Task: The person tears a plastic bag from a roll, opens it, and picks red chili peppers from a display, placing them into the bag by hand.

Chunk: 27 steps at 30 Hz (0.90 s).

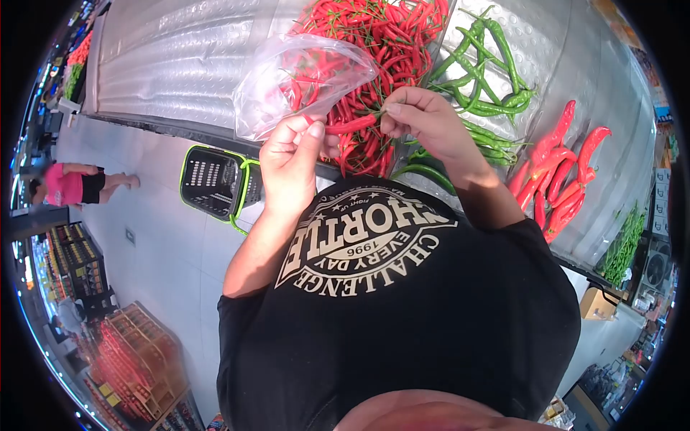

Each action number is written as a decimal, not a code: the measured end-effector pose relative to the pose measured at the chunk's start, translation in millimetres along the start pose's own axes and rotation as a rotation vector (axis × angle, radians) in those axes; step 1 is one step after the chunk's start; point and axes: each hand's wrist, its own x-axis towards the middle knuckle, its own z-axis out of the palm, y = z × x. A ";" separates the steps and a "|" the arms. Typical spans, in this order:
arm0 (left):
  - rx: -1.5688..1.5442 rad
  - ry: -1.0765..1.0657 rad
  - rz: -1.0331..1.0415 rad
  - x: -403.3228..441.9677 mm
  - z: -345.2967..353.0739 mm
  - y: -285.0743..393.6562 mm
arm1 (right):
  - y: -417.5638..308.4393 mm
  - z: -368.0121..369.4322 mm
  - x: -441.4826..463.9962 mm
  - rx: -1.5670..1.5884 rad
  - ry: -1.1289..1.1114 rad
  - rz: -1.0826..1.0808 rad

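Note:
A red chili pepper (352, 125) stretches between my two hands, above a heap of red chilies (402, 54). My right hand (425, 122) pinches it at its green stem end. My left hand (293, 152) is closed around the other end, with the thumb on top and a bit of red showing by the thumb tip. A clear plastic bag (262, 97) with some red chilies in or behind it lies just beyond my left hand and touches its fingers. Whether those fingers also grip the bag is hidden.
Long green peppers (496, 93) and larger red peppers (557, 172) lie on the metal display (180, 68) to the right. A black basket with a green rim (212, 183) stands at left below the display edge. A person in pink (65, 183) is farther left, near stocked shelves (75, 262).

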 end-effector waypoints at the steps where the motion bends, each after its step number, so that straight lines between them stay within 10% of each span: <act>1: -0.001 -0.001 0.000 0.3 -1.8 -1.4 | 1.0 -0.3 0.0 0.000 -0.004 -0.001; 27: 0.017 0.057 0.279 -9.0 9.5 -4.1 | -11.2 28.5 -23.3 -0.828 0.230 -0.554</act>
